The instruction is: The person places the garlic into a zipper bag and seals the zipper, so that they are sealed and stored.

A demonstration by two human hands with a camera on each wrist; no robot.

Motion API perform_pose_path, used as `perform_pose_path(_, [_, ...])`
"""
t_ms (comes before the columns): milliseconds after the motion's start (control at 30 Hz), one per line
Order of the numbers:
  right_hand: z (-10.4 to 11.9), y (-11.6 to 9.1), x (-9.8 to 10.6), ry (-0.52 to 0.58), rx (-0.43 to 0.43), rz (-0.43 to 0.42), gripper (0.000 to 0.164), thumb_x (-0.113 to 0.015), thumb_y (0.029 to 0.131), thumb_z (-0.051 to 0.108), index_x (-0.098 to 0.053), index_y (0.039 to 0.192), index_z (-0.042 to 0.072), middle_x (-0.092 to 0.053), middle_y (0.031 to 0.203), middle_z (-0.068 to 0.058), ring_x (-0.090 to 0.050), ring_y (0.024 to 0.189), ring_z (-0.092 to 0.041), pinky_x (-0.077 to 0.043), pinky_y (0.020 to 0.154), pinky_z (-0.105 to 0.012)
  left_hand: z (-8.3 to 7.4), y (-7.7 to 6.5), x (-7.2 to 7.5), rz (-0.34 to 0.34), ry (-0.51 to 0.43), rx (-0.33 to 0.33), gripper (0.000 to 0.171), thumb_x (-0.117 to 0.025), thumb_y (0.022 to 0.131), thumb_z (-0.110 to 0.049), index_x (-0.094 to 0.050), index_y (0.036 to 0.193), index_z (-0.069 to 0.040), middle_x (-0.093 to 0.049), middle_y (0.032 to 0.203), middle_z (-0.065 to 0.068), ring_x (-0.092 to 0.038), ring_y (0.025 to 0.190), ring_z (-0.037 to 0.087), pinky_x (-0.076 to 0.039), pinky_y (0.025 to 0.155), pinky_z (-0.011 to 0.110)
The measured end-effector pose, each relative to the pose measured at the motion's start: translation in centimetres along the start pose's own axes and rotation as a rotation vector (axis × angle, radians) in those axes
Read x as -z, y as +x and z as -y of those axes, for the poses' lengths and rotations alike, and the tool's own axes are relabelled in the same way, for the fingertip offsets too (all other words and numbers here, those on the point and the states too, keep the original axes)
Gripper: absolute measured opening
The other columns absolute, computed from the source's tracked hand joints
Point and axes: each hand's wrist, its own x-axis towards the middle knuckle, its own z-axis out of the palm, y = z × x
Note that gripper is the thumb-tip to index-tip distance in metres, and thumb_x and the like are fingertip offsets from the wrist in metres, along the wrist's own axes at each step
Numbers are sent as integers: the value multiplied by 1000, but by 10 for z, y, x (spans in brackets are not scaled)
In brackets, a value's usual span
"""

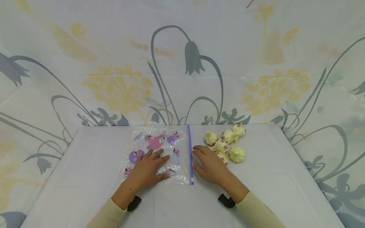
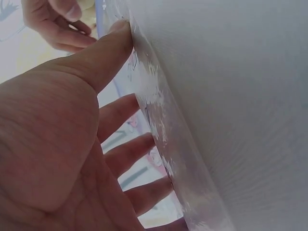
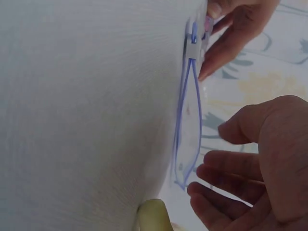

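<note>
A clear zip bag [image 1: 182,167] printed with pink and purple cartoon figures lies flat, its purple zip edge [image 1: 190,152] towards the right. My left hand [image 1: 149,167] rests on the bag with fingers spread and straight, fingertips pressing the plastic in the left wrist view. The bag's mouth gapes in the right wrist view, with a white slider [image 3: 192,49] at its near end. Beside that mouth is my right hand [image 1: 212,166], fingers slightly bent and holding nothing. Several garlic bulbs [image 1: 237,154] lie just beyond and right of it, partly hidden by it.
A white-covered table [image 1: 271,171] bears everything. Behind it and at both sides hangs a cloth [image 1: 176,95] with grey and yellow flower prints. A black band piece [image 1: 226,201] shows under the right wrist, another [image 1: 134,203] under the left.
</note>
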Motion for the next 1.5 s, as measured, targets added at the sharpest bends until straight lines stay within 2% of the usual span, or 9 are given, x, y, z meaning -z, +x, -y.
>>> perform_pose_path(267, [-5,3,-6,-16,36,122,38,-62,98,0,-67,135,-7,-59,149,-21,-56,141,-37,-46,117,-47,1,2,0,0,-11,-8,71,-83,89,-49,-61,152,-26,-45,166,7,-29,156,48,-26,118,78])
perform_pose_path(667, [-3,4,-8,-37,48,240,45,-60,93,-12,-63,138,-8,-54,154,-22,-46,148,-41,-38,122,-49,3,1,1,10,-25,-8,69,-82,91,-49,-61,152,-26,-44,166,8,-29,156,48,-26,117,78])
perform_pose_path(1000, [-4,3,-11,-26,42,265,50,-58,94,-12,-60,143,-6,-52,157,-20,-42,151,-41,-35,124,-49,6,0,0,9,-17,-13,70,-81,91,-51,-60,152,-25,-44,167,9,-29,156,49,-27,117,78])
perform_pose_path(1167, [-5,3,-10,-22,41,266,49,-58,95,-11,-60,144,-7,-51,157,-21,-42,152,-41,-35,124,-49,2,1,2,15,-1,-23,68,-83,91,-46,-62,151,-22,-48,164,9,-32,155,47,-29,115,78])
perform_pose_path(1233, [-5,3,-10,-21,42,268,50,-58,95,-11,-59,144,-7,-51,157,-21,-42,151,-41,-35,124,-49,-1,2,3,15,-5,-46,64,-83,92,-41,-64,149,-20,-51,162,9,-36,154,45,-32,115,77])
perform_pose_path(1300, [-5,3,-10,-24,44,268,50,-59,95,-11,-59,144,-7,-51,157,-21,-42,151,-41,-35,124,-49,-4,2,2,6,-5,-99,60,-84,92,-35,-65,146,-18,-54,159,9,-41,151,43,-37,115,73])
perform_pose_path(1500, [-4,3,-8,-39,48,278,54,-61,91,-12,-59,145,-7,-51,158,-20,-42,152,-40,-36,124,-49,-12,6,-3,-69,27,-332,50,-85,92,-23,-69,139,-15,-63,147,8,-57,139,33,-47,114,54])
